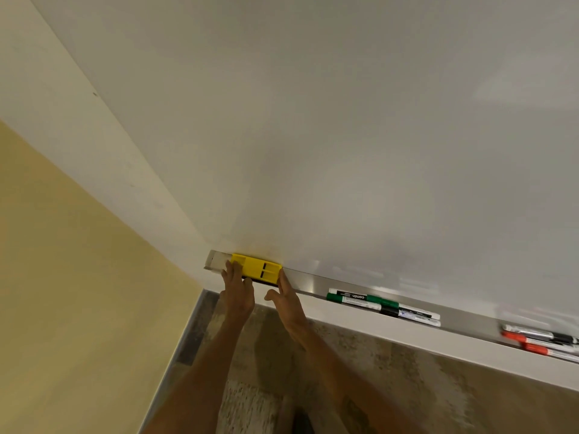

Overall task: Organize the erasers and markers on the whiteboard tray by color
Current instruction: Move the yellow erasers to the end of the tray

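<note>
A yellow eraser (pixel 257 270) lies at the left end of the metal whiteboard tray (pixel 308 281). My left hand (pixel 237 291) rests its fingers on the eraser's left end. My right hand (pixel 286 297) touches the eraser's right end with its fingertips. Further right on the tray lie green and black markers (pixel 380 305) in a group. Red and black markers (pixel 540 341) lie at the right edge of the view.
The whiteboard (pixel 344 136) fills the upper view. A cream and yellow wall (pixel 62 261) stands to the left, past the tray's end. Speckled floor (pixel 344 386) shows below the tray.
</note>
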The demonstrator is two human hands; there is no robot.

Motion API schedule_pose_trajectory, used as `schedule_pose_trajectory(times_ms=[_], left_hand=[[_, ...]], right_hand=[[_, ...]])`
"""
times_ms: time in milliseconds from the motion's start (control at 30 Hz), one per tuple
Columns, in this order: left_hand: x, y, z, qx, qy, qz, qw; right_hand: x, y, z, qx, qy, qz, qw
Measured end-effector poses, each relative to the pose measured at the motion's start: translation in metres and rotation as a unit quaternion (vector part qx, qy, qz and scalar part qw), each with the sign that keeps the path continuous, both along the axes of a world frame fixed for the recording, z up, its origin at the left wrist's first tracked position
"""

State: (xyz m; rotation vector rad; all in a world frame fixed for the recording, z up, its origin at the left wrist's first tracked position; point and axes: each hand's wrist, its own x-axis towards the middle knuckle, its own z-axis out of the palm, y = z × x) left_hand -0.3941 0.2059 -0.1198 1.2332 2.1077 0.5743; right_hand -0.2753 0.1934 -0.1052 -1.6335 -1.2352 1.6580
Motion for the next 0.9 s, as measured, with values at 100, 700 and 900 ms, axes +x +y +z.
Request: schedule_pose_trajectory(times_ms=[100,700,900], left_hand=[[0.007,-0.001,0.003,0.007,0.016,0.0,1.0],[0.139,-0.035,0.037,0.077,-0.055,-0.082,0.992],[0.21,-0.055,0.049,0.056,-0.103,-0.173,0.978]], right_hand=[[0.005,0.0,0.003,-0.001,-0.001,-0.006,1.0],[0.139,-0.05,0.043,0.036,-0.024,-0.126,0.991],[0.217,-0.081,0.059,0.057,-0.045,-0.179,0.981]])
